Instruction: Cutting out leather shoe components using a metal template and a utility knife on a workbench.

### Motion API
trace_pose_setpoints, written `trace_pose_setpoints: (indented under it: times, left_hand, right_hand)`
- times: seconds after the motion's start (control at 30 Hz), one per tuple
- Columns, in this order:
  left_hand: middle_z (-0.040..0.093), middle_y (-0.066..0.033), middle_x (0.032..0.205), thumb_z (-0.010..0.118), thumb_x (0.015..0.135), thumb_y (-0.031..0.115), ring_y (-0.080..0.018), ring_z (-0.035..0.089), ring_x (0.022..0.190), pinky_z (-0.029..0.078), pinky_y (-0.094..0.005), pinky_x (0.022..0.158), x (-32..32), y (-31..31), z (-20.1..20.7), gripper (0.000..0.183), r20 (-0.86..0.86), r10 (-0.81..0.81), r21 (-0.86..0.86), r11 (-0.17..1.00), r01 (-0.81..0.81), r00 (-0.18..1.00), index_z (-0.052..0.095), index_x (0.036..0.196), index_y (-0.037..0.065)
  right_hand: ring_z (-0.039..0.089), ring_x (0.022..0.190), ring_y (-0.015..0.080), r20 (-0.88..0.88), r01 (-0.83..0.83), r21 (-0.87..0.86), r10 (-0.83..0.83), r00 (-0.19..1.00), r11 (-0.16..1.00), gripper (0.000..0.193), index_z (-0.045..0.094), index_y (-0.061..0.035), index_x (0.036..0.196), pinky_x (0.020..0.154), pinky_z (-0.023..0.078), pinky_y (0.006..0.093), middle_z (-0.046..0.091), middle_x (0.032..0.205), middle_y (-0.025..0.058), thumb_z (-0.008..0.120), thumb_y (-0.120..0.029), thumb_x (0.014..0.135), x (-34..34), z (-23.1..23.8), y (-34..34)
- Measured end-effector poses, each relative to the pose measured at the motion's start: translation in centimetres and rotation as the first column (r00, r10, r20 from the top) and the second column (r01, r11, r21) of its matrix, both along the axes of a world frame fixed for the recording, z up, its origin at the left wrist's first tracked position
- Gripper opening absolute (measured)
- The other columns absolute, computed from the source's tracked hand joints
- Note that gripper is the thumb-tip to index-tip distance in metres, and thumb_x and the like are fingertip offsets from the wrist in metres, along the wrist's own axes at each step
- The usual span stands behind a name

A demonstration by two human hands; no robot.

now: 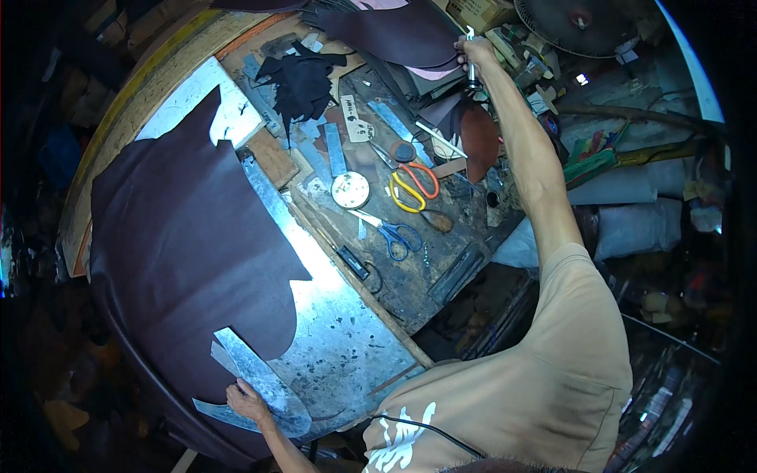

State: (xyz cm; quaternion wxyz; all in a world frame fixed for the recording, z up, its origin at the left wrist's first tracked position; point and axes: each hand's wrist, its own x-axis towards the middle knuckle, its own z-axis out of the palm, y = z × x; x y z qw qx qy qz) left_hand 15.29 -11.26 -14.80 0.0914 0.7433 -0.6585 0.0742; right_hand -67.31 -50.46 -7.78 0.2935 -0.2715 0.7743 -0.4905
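A large sheet of dark brown leather [189, 236] spreads over the left side of the bench and hangs down past its near edge. On its lower part lies a curved, pale metal template [272, 394] with several arms. My left hand [248, 400] grips this template between two arms, fingers bent over it. My right arm stretches far out to the back right. There my right hand [475, 54] closes around a slim silver tool with a white top [471, 71], held upright beside another dark leather piece [394, 35]. The tool's exact kind is too small to make out.
Orange-and-yellow-handled scissors [408, 189], blue-handled scissors [398, 239], a round white tin [350, 190] and metal strips [334, 150] lie on the worn wooden board [323, 272]. Black scraps [303, 83] sit farther back. A fan [579, 22] stands at the far right.
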Motion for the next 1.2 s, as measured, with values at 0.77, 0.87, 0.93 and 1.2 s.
trace_pose_setpoints:
  times: [0.77, 0.87, 0.93, 1.2]
  left_hand:
    - [0.061, -0.02, 0.077, 0.061, 0.091, 0.022, -0.0401, 0.058, 0.071, 0.044, -0.0479, 0.065, -0.3, -1.5, 1.2, 0.027, -0.219, 0.022, 0.02, 1.0, -0.018, 0.975, 0.058, 0.074, 0.0]
    - [0.06, -0.018, 0.07, 0.064, 0.091, 0.027, -0.0401, 0.058, 0.067, 0.044, -0.049, 0.062, -2.2, -5.1, 3.0, 0.032, -0.213, -0.053, -0.017, 0.999, 0.051, 0.976, 0.058, 0.07, 0.003]
    - [0.061, -0.018, 0.068, 0.065, 0.09, 0.034, -0.0399, 0.058, 0.066, 0.044, -0.0489, 0.062, -2.6, -8.5, 4.8, 0.038, -0.177, -0.134, -0.04, 0.991, 0.129, 0.975, 0.058, 0.068, 0.004]
    - [0.07, -0.0197, 0.096, 0.06, 0.092, 0.044, -0.0384, 0.067, 0.088, 0.051, -0.0489, 0.079, -8.8, -23.5, 5.4, 0.041, -0.283, -0.383, 0.085, 0.903, 0.421, 0.879, 0.069, 0.093, 0.005]
  right_hand:
    - [0.067, 0.089, 0.0191, -0.084, -0.133, -0.271, 0.114, 0.99, 0.953, 0.043, 0.055, -0.0059, 0.132, 0.069, 0.055, 0.0332, 0.065, 0.115, 0.0088, 0.06, -0.027, 0.095, -3.6, 0.8, 7.5]
    - [0.055, 0.058, 0.0073, 0.05, -0.311, -0.208, 0.327, 0.944, 0.927, 0.04, 0.055, -0.0045, 0.132, 0.045, 0.045, 0.0228, 0.064, 0.095, 0.0036, 0.06, -0.018, 0.095, 2.4, 2.5, 13.6]
    - [0.048, 0.049, 0.005, 0.129, -0.349, -0.135, 0.365, 0.922, 0.927, 0.036, 0.058, -0.0039, 0.128, 0.04, 0.038, 0.0209, 0.061, 0.085, -0.0006, 0.059, -0.015, 0.095, 13.4, 3.6, 17.4]
    - [0.047, 0.048, 0.0052, 0.194, -0.567, 0.119, 0.541, 0.818, 0.815, 0.033, 0.065, -0.004, 0.119, 0.043, 0.037, 0.0239, 0.059, 0.07, -0.0023, 0.065, -0.019, 0.09, 38.1, 4.3, 29.1]
